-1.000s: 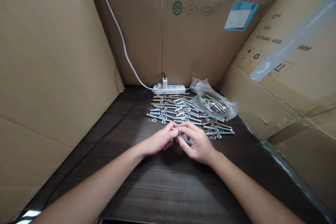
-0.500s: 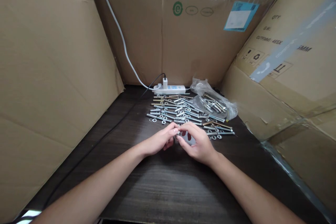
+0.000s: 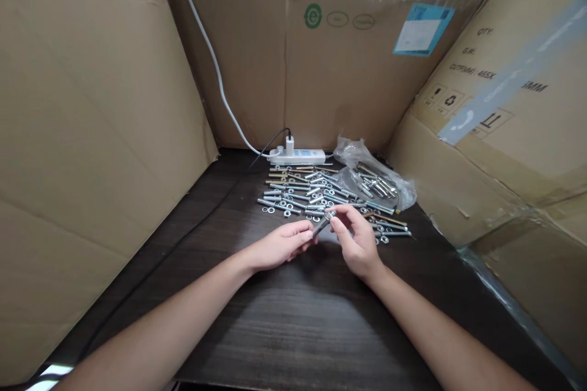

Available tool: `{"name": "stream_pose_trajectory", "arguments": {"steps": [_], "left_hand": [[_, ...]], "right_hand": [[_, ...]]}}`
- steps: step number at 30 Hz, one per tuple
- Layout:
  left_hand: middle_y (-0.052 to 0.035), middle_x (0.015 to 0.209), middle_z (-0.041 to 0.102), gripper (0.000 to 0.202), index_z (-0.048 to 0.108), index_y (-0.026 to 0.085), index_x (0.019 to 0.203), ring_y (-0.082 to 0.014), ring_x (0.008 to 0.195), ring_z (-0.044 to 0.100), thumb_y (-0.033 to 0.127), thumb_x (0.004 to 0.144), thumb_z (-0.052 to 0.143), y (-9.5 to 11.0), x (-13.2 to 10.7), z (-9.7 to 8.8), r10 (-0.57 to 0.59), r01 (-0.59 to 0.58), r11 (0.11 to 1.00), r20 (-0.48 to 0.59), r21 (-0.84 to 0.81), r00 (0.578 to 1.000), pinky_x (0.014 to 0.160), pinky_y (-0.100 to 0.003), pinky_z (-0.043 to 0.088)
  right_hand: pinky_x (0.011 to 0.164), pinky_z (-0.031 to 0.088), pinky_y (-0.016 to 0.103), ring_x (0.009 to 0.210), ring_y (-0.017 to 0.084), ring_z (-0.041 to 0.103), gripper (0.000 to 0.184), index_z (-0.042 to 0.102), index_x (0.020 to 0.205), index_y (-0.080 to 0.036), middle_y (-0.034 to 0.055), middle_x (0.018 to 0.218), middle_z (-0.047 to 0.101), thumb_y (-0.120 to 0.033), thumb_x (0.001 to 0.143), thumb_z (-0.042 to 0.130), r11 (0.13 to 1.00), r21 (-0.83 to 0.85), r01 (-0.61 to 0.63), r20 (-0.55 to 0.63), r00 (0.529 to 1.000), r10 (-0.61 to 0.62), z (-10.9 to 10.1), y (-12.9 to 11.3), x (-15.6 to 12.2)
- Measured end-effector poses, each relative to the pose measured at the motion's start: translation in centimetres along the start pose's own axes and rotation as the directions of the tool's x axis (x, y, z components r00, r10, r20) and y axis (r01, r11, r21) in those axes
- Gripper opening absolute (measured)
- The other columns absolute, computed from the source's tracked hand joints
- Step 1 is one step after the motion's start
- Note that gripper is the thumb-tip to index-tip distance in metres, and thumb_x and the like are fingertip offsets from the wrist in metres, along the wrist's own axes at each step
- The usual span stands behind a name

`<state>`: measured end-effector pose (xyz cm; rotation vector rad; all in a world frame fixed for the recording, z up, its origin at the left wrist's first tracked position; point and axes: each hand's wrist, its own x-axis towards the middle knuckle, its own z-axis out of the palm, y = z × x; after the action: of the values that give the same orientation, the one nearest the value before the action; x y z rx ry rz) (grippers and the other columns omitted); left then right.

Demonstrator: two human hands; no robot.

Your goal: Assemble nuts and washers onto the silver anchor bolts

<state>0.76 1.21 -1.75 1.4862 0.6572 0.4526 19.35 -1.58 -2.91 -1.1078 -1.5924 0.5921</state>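
Observation:
A metal anchor bolt is held tilted above the dark table, its upper end pointing away to the right. My left hand is closed round the lower end, thumb on top. At the upper end, my right hand is closed, thumb and forefinger pinching a small shiny piece that looks like a nut. Whether it is threaded on is too small to tell. Just beyond the hands lie several rows of bolts and sleeves, with loose nuts and washers among them.
A clear plastic bag with more bolts lies at the back right. Behind the rows stands a white power strip. Its white cable climbs the back cardboard; a black cable crosses the table's left side. Cardboard walls enclose three sides.
My right hand has moved slightly up and right, away from my left hand. The bolt, mostly hidden between the fingers before, now shows along its length.

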Motion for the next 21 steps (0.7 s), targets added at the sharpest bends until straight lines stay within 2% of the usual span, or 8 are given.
{"name": "stream_pose_trajectory", "arguments": {"steps": [4,7,12,15,18,21], "left_hand": [[0.0038,0.067,0.038,0.03,0.049,0.015,0.084,-0.0076,0.055,0.031,0.044,0.09,0.043,-0.1,0.1,0.2,0.039,-0.036,0.998,-0.058,0.053,0.998,0.047,-0.019,0.025],[0.0027,0.069,0.041,0.027,0.049,0.016,0.081,-0.0089,0.059,0.034,0.041,0.09,0.043,-0.1,0.1,0.2,0.089,-0.078,0.99,-0.095,0.117,0.991,0.052,-0.02,0.029],[0.0013,0.074,0.045,0.025,0.048,0.016,0.08,-0.0099,0.063,0.037,0.038,0.09,0.043,0.1,0.0,0.2,0.114,-0.094,0.982,-0.12,0.163,0.986,0.058,-0.021,0.033],[0.0029,0.069,0.04,0.028,0.045,0.016,0.077,-0.009,0.059,0.034,0.041,0.09,0.042,0.0,0.2,0.2,0.126,-0.108,0.988,-0.172,0.111,0.977,0.054,-0.021,0.031],[0.005,0.063,0.035,0.029,0.046,0.017,0.079,-0.0087,0.055,0.03,0.043,0.09,0.042,0.2,0.5,0.2,0.135,-0.119,0.989,-0.214,0.088,0.967,0.052,-0.02,0.028],[0.0027,0.069,0.045,0.026,0.052,0.016,0.089,-0.0107,0.062,0.04,0.039,0.091,0.042,1.4,0.2,0.5,0.161,-0.118,0.972,-0.207,0.204,0.965,0.059,-0.022,0.034]], "right_hand": [[0.055,0.043,0.025,0.064,0.013,0.052,0.018,0.056,0.098,-0.018,0.002,0.076,0.055,-0.033,0.09,0.048,0.99,0.104,-0.095,0.02,0.995,0.093,0.0,0.5,0.2],[0.053,0.042,0.024,0.062,0.012,0.05,0.018,0.054,0.095,-0.018,0.0006,0.072,0.052,-0.035,0.09,0.049,0.977,0.176,-0.121,0.032,0.993,0.118,0.1,0.7,0.4],[0.053,0.041,0.023,0.059,0.012,0.048,0.018,0.051,0.089,-0.018,-0.0005,0.069,0.051,-0.036,0.089,0.05,0.97,0.201,-0.139,0.04,0.99,0.134,0.0,0.7,0.5],[0.054,0.041,0.024,0.06,0.012,0.048,0.016,0.052,0.089,-0.018,-0.0008,0.069,0.051,-0.034,0.088,0.051,0.985,0.134,-0.11,0.02,0.994,0.109,0.0,0.5,0.5],[0.057,0.042,0.025,0.062,0.013,0.05,0.013,0.054,0.088,-0.018,0.0003,0.072,0.054,-0.031,0.085,0.056,0.999,0.025,-0.026,0.032,0.999,0.025,0.0,-0.1,0.4],[0.057,0.042,0.026,0.062,0.013,0.05,0.012,0.057,0.088,-0.018,0.0018,0.075,0.056,-0.029,0.083,0.058,0.998,-0.005,0.064,0.1,0.993,-0.063,0.0,-0.7,0.2]]}}
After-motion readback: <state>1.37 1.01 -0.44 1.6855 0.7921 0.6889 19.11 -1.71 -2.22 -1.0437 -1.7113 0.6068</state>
